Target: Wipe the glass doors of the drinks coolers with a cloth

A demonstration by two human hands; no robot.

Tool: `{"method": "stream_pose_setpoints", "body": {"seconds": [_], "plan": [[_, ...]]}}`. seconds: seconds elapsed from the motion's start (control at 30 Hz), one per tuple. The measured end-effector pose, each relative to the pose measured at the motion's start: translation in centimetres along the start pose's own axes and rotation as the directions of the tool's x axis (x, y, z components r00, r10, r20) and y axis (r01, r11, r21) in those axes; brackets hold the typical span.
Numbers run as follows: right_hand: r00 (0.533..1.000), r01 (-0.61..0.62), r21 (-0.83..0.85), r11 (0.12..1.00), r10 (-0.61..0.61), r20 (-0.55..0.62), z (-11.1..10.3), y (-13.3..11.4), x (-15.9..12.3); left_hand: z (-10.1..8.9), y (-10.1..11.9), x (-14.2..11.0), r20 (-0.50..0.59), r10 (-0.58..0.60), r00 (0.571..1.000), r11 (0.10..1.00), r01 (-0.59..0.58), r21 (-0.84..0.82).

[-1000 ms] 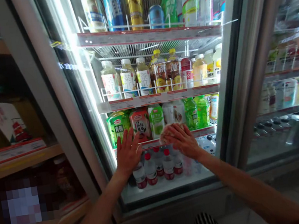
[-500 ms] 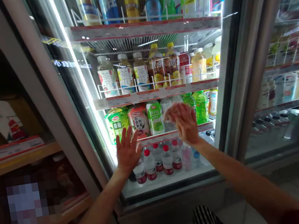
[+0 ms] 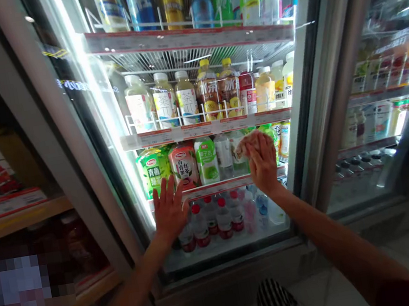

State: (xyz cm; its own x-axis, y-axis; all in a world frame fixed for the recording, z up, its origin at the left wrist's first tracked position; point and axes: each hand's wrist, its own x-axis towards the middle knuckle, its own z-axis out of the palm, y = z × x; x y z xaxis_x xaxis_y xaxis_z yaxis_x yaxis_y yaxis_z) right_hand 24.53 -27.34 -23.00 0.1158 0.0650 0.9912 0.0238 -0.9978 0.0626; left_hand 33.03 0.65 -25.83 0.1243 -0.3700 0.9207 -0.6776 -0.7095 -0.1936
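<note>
the left hand (image 3: 169,213) has its fingers spread wide and holds nothing; its palm faces the glass door (image 3: 242,246) of a drinks fridge, though i cannot tell how firmly it touches. the right hand (image 3: 264,167) has its fingers bent over one pale pinkish cloth (image 3: 246,144), holding it against the glass in front of the right half of the third shelf.

behind the glass, the second shelf shows three white-labelled tea bottles (image 3: 165,108) and two yellow-capped iced tea bottles (image 3: 210,97) at its front. below them, toward the left, stand one red tea bottle (image 3: 183,165) and one coconut water bottle (image 3: 206,160). four red caps show among the bottles at the bottom (image 3: 224,222).

both forearms reach up and inward from the lower corners; the left fingers point upward, and the right hand sits higher, well apart from the left.
</note>
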Motion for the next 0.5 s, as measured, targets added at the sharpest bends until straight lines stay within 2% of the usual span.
{"method": "stream_pose_setpoints", "body": {"seconds": [0.07, 0.13, 0.17, 0.2, 0.23, 0.3, 0.37, 0.43, 0.5], "plan": [[0.982, 0.138, 0.054, 0.989, -0.143, 0.119, -0.4, -0.4, -2.4, 0.0, 0.3, -0.2, 0.009, -0.013, 1.000, 1.000, 0.013, 0.002], [0.916, 0.290, 0.121, 0.949, -0.312, 0.253, -0.8, -0.6, -4.9, 0.0, 0.6, -0.4, 0.017, -0.021, 1.000, 1.000, 0.021, -0.002], [0.891, 0.324, 0.133, 0.937, -0.349, 0.289, -0.9, -0.3, -5.5, 0.0, 0.8, -0.5, 0.021, -0.022, 1.000, 1.000, 0.023, -0.005], [0.896, 0.312, 0.115, 0.943, -0.333, 0.295, -0.9, 0.2, -5.5, 0.0, 1.0, -0.7, 0.026, -0.023, 0.999, 1.000, 0.023, -0.006], [0.928, 0.256, 0.071, 0.964, -0.265, 0.263, -0.9, 1.0, -4.9, 0.0, 1.1, -0.8, 0.028, -0.024, 0.999, 1.000, 0.024, -0.006], [0.994, 0.046, -0.040, 0.998, -0.042, 0.097, -0.8, 2.9, -2.8, 0.0, 1.3, -1.1, 0.031, -0.027, 0.999, 1.000, 0.027, -0.002], [0.991, -0.116, -0.079, 0.990, 0.111, -0.072, -0.6, 4.3, -1.4, 0.0, 1.5, -1.2, 0.042, -0.032, 0.999, 0.999, 0.033, -0.003], [0.989, -0.116, -0.050, 0.992, 0.111, -0.094, -0.8, 4.7, -2.1, -0.1, 1.7, -1.3, 0.056, -0.039, 0.998, 0.999, 0.040, -0.011], [0.999, -0.017, -0.003, 1.000, 0.017, 0.033, -1.2, 4.6, -4.4, -0.2, 1.8, -1.5, 0.067, -0.043, 0.997, 0.999, 0.045, -0.022]]}}
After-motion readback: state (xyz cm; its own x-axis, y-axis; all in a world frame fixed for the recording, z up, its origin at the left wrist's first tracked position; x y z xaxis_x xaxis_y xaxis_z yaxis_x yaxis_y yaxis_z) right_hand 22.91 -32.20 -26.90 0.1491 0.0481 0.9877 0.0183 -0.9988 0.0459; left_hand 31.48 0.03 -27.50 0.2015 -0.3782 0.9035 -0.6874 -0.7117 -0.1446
